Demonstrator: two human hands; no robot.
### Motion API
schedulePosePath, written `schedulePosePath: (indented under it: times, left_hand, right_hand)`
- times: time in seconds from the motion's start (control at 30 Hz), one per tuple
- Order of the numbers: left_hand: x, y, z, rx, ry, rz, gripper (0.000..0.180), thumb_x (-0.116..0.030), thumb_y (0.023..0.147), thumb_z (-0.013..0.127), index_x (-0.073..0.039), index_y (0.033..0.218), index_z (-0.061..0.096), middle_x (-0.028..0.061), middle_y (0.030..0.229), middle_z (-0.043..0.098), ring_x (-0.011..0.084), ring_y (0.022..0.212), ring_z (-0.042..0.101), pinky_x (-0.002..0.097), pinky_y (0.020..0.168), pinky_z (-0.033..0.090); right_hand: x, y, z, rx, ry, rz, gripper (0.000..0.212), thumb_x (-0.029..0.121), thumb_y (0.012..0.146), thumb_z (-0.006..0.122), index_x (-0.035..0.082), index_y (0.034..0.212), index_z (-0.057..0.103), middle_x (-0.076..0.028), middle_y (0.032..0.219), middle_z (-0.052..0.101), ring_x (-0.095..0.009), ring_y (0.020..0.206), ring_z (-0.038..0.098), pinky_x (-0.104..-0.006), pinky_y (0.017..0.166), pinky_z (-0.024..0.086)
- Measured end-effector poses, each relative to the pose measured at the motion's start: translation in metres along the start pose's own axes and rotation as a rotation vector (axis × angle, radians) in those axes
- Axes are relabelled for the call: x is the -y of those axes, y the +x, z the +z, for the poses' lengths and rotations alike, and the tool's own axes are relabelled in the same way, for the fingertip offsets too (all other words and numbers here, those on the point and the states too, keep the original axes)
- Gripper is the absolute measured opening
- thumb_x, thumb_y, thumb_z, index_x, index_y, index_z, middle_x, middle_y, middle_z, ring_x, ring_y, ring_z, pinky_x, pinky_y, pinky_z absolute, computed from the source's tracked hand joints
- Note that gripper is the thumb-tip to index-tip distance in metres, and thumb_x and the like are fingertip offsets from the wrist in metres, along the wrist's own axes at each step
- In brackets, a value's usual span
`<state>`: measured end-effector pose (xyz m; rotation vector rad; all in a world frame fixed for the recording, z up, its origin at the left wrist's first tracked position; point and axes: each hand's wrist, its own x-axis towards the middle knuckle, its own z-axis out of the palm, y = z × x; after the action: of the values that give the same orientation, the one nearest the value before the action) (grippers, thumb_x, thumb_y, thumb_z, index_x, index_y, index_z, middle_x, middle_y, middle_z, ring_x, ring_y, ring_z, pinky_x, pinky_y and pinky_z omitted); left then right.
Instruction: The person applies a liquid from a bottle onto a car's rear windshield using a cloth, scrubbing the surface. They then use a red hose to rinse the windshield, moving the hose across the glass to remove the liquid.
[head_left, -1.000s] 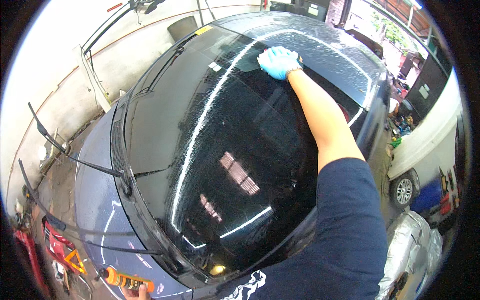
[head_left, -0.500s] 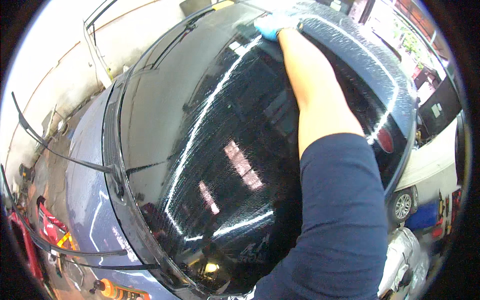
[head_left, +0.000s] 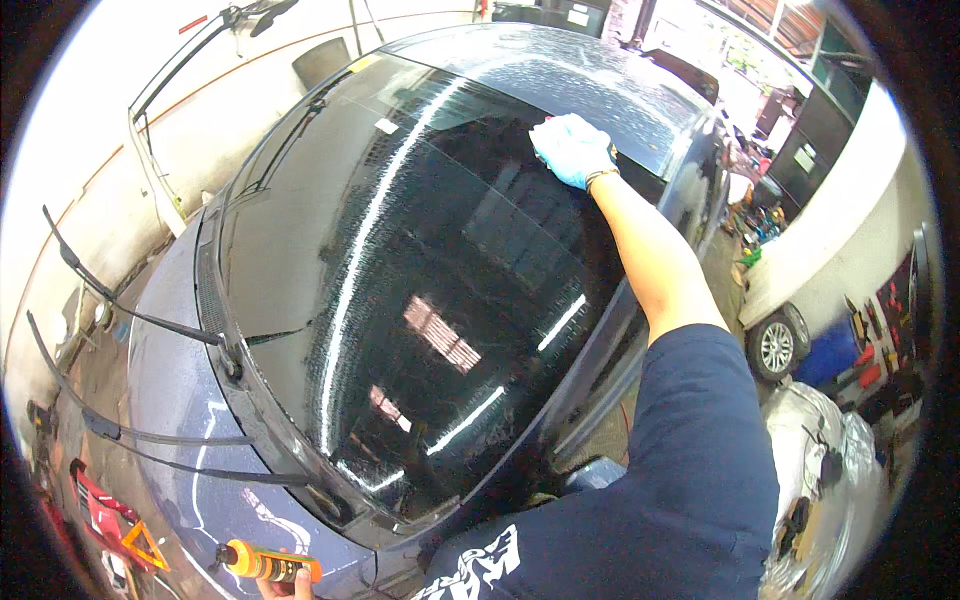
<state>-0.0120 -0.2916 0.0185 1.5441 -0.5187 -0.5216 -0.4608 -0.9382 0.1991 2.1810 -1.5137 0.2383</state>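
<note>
In the head view, the right hand [head_left: 572, 150], in a light blue glove, is at the upper part of the windshield [head_left: 470, 220] of a dark blue car, near the edge of the roof [head_left: 590, 85]. The arm is stretched out in front of the body, presumably because that stretch of glass lies far from where the person stands. The glove's fingers look bunched, but they are pale and washed out there; something may sit beneath them, and I cannot tell whether that grip is closed on anything.

Low in the picture the bare left hand [head_left: 287, 588] has its grip clamped around an orange bottle [head_left: 252, 562]. The bottle lies on its side in the fingers, dark nozzle to the left, over the hood [head_left: 175, 390]; held there, it is clear of the glass and, I judge, handy. The wiper arms [head_left: 165, 324] stand off the windshield, which would keep the blades from covering the glass.

The windshield fills the middle of the view. Its left part is greyish and dull, the middle and right darker and glossier, with a long bright streak of reflected light curving down between them, fine droplets or smears along it, and pinkish window-like reflections lower down.
</note>
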Motion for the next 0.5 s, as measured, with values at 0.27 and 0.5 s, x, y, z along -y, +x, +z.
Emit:
schedulePosePath:
  times: [0.27, 0.5]
  left_hand:
    - [0.013, -0.046, -0.052, -0.074, 0.039, 0.054, 0.070, -0.005, 0.083, 0.088, 0.005, 0.143, 0.053, 0.0185, 0.127, 0.064, 0.0277, 0.106, 0.065, 0.0396, 0.085, 0.061]
    - [0.008, -0.056, -0.046, -0.111, 0.063, -0.014, 0.070, -0.008, 0.084, 0.088, 0.004, 0.143, 0.053, 0.0193, 0.129, 0.064, 0.0275, 0.106, 0.065, 0.0396, 0.085, 0.061]
  right_hand:
    - [-0.065, -0.095, 0.002, -0.117, -0.227, -0.021, 0.036, 0.032, 0.102, 0.052, 0.012, 0.094, 0.081, -0.016, 0.100, 0.079, -0.034, 0.091, 0.077, -0.0477, 0.082, 0.061]
    - [-0.030, -0.081, -0.018, 0.040, -0.232, 0.160, 0.039, 0.028, 0.104, 0.047, 0.008, 0.094, 0.079, -0.020, 0.101, 0.078, -0.037, 0.095, 0.076, -0.0494, 0.086, 0.060]
